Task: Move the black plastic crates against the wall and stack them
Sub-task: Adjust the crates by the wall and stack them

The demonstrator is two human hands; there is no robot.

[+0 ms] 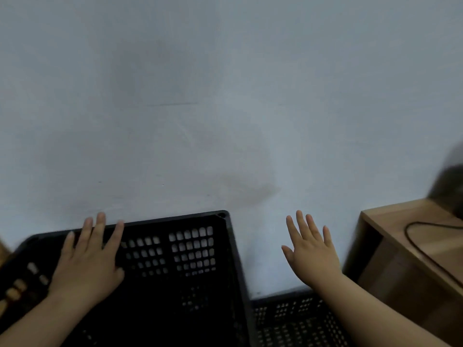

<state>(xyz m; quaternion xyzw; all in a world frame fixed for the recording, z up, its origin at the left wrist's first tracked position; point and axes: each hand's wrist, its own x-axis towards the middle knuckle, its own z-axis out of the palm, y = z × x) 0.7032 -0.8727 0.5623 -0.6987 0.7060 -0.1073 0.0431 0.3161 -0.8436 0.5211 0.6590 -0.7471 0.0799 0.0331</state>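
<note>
A black plastic crate (175,284) with a perforated wall stands high against the pale wall (225,96); its top rim and far right corner show. A lower black crate (295,319) sits to its right, also against the wall. My left hand (87,261) hovers over the tall crate's far rim with fingers spread, holding nothing. In front of the wall, above the lower crate, my right hand (310,254) is up with its palm forward and fingers apart, empty.
A wooden cabinet (400,246) stands to the right, close to the lower crate, with a black cable (423,249) lying on its top. A dark blurred object (448,191) rests on the cabinet at the far right.
</note>
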